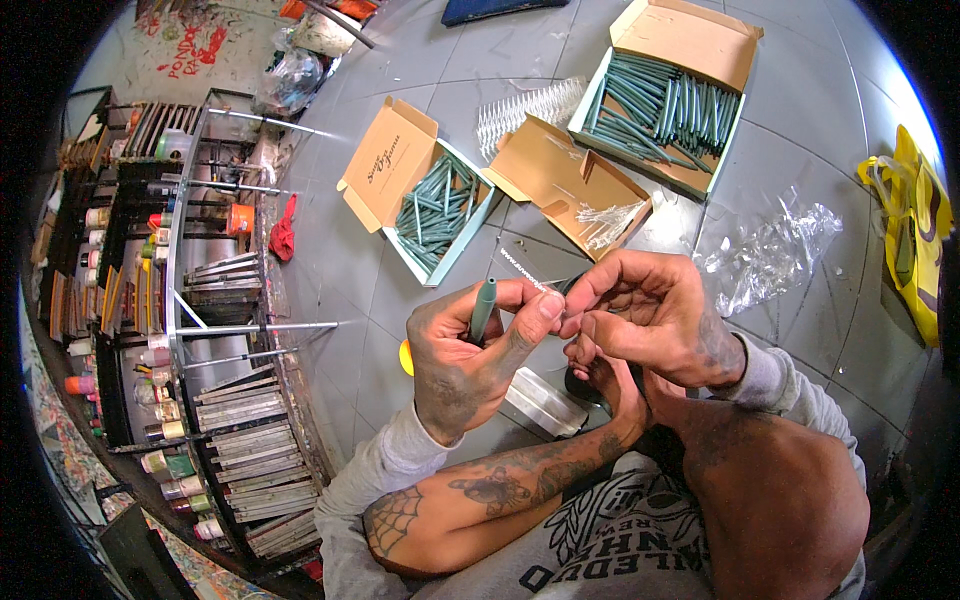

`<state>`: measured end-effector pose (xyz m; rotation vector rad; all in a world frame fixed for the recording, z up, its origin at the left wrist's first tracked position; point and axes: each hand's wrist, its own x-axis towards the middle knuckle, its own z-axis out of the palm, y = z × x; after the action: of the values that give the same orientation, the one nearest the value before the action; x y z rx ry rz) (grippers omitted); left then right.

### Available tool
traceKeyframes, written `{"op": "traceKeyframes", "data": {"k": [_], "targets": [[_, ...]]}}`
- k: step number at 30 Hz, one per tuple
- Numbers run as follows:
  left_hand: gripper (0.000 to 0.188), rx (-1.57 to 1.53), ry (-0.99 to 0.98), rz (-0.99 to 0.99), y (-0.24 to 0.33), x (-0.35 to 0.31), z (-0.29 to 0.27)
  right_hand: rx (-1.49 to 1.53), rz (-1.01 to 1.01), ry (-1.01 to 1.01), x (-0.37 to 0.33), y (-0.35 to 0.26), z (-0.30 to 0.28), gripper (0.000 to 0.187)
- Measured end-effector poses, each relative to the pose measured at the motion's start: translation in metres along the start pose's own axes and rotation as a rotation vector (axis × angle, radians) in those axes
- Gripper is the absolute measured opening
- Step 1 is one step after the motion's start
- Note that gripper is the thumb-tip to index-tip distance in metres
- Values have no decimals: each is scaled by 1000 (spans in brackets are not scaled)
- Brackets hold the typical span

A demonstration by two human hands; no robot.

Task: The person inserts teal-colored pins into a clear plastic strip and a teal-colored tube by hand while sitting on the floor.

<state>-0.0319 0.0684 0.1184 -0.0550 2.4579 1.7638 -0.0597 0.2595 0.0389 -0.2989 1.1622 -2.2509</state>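
Above a grey tiled floor [430,85], our left hand [460,350] and right hand [650,310] meet near the fingertips. The left is curled, a green tube [484,312] standing nearly upright among its fingers, thumb and forefinger drawn together behind a thin printed strip [520,268]. The right bends inward toward the left thumb; whether it grips anything, we cannot tell. Done well, we judge, such close work wants steady wrists, a light pinch and the tube kept clear of the fingertips.

By our count, one tube is in hand and three boxes lie ahead. The left box [385,165], ahead of the left hand, and the far box [690,35], well ahead of the right, hold green tubes too heaped to number. The middle box [545,165], between them, holds pale sticks [610,222], also uncountable. One plastic wrapper [775,250] lies right of the right hand; one ridged plastic tray [530,108] lies beyond the middle box.
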Motion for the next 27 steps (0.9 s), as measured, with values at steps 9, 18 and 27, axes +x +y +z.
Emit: {"op": "traceKeyframes", "data": {"k": [9,18,27], "targets": [[15,15,2,62,-6,1,-1,-30,-5,11,1,1,1,21],[15,70,2,82,-9,0,-1,-26,-32,15,1,1,2,18],[16,180,2,142,-13,0,-1,-55,-15,34,1,0,4,16]]}}
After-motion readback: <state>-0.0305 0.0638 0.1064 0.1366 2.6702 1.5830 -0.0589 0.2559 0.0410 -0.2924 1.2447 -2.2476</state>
